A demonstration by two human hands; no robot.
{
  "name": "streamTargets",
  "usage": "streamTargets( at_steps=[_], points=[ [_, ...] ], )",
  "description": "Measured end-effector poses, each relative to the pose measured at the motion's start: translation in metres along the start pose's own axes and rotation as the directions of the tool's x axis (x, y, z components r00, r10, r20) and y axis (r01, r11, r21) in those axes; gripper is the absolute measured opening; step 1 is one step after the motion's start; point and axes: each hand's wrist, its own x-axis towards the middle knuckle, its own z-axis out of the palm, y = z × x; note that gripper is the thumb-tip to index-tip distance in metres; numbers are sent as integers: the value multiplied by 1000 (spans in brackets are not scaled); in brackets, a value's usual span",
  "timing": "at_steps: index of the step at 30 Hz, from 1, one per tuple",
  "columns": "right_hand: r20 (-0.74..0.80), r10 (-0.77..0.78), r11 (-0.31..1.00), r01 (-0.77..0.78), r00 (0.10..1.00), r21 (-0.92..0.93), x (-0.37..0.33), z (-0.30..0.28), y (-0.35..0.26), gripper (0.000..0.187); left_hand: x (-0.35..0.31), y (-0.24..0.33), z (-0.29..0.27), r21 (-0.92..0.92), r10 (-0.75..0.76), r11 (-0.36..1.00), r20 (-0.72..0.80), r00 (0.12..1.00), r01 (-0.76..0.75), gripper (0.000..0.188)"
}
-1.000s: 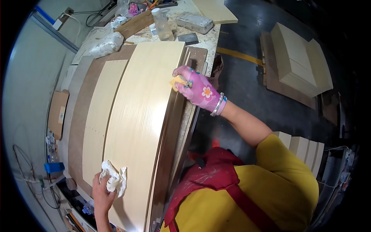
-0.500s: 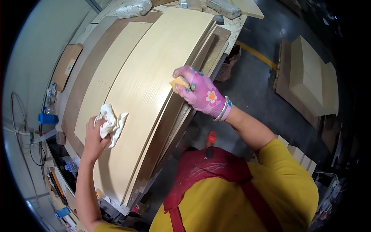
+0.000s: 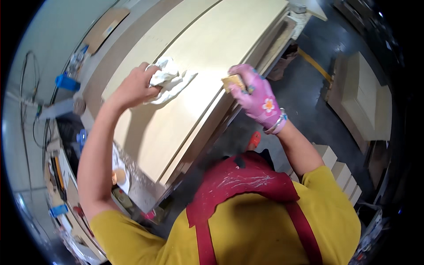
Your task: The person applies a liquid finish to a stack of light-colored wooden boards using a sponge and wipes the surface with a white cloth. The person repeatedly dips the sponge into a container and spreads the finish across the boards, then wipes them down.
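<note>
Right here I'd run the small tan rectangular block (image 3: 232,83), pinched in my pink floral-gloved right hand (image 3: 258,97), flat and light along the pale cream wooden panel (image 3: 194,99) lying below and between both hands, my bare left hand (image 3: 138,87) curled round a crumpled white cloth (image 3: 164,75) over its face.

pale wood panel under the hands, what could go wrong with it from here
The gloved right hand holds a tan block at the long edge of the pale wood panel; uneven pressure there might round or mark that edge. The metal bracelet near that edge could scratch it if it knocks against it. Any grit in the crumpled white cloth, held in the bare left hand, might scratch the face.
</note>
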Motion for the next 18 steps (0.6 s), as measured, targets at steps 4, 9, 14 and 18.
streamTargets(
  at_steps=[4,9,14,18],
  points=[
    [-37,31,1000,-31,999,3,-27,27,-25,24,-46,-35,14,9,50,999,-1,999,-50,54],
    [90,6,999,-11,996,49,-56,61,-76,25,-56,-40,23,47,26,999,-8,1000,-26,62],
    [243,-55,995,33,968,96,-85,89,-123,20,-54,-38,26,71,1,998,-7,1000,0,64],
    [327,-221,962,150,919,229,-110,115,-143,26,-61,-32,27,63,17,998,-55,998,-14,61]
  ],
)
